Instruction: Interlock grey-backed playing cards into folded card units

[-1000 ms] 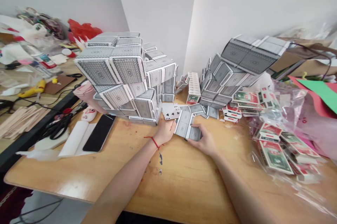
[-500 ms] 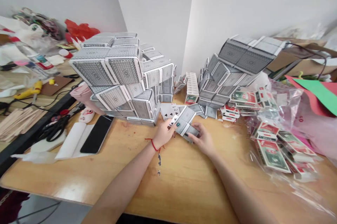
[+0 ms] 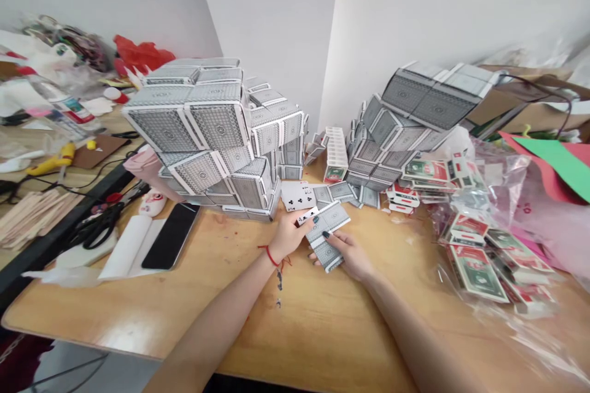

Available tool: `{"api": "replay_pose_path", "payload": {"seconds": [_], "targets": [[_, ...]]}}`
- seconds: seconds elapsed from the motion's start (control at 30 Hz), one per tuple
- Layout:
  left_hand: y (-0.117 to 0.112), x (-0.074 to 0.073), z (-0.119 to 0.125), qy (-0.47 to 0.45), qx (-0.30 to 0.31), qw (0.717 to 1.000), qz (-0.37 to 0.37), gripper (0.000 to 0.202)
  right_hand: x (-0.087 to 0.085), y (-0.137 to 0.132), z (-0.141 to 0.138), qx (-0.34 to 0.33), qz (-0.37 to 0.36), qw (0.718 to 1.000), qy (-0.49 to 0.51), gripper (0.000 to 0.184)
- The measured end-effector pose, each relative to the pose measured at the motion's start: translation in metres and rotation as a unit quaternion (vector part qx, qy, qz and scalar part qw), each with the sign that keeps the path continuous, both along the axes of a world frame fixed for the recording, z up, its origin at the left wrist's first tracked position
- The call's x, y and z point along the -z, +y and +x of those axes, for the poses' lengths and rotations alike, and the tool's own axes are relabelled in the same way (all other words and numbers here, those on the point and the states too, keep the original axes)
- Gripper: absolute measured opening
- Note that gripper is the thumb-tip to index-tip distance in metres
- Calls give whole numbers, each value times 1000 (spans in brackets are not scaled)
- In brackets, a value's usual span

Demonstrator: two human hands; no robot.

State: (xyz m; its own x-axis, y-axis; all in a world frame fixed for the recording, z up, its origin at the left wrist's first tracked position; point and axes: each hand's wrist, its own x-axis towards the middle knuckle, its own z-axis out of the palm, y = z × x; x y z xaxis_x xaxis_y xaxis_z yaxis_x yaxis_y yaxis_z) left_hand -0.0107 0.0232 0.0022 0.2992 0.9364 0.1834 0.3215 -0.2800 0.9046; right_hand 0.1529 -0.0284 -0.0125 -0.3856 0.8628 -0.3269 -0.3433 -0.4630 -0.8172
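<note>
Between my hands, above the wooden table, are grey-backed playing cards (image 3: 334, 218), some folded or joined at angles. My left hand (image 3: 289, 237), with a red string at the wrist, is closed on their left side, where a white card face marked 4 shows. My right hand (image 3: 349, 251) pinches the lower right part, its thumb on top and fingertips underneath. Just beyond lie a face-up club card (image 3: 298, 195) and face-down grey cards (image 3: 342, 190). How the held cards join is partly hidden by my fingers.
Tall stacks of card-built blocks stand at left (image 3: 212, 125) and right (image 3: 428, 101). A black phone (image 3: 171, 236), scissors (image 3: 99, 221) and yellow glue gun (image 3: 53, 160) lie leftward. Card boxes (image 3: 477, 270) in clear plastic crowd the right.
The held cards have turned and their lower part has come nearer me. My right thumb has shifted left onto them. My left hand stays about where it was.
</note>
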Motion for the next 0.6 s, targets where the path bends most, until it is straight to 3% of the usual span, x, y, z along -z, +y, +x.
{"api": "replay_pose_path", "payload": {"seconds": [0.4, 0.5, 0.6], "targets": [[-1, 5, 2, 74, 37, 990, 110, 30, 3, 0, 0, 18, -6, 1000, -16, 31], [-3, 3, 1, 78, 52, 991, 99, 31, 1, -1, 0, 22, -3, 1000, -7, 30], [-5, 0, 2, 15, 47, 998, 38, 32, 0, 0, 0, 23, 8, 1000, -7, 29]]}}
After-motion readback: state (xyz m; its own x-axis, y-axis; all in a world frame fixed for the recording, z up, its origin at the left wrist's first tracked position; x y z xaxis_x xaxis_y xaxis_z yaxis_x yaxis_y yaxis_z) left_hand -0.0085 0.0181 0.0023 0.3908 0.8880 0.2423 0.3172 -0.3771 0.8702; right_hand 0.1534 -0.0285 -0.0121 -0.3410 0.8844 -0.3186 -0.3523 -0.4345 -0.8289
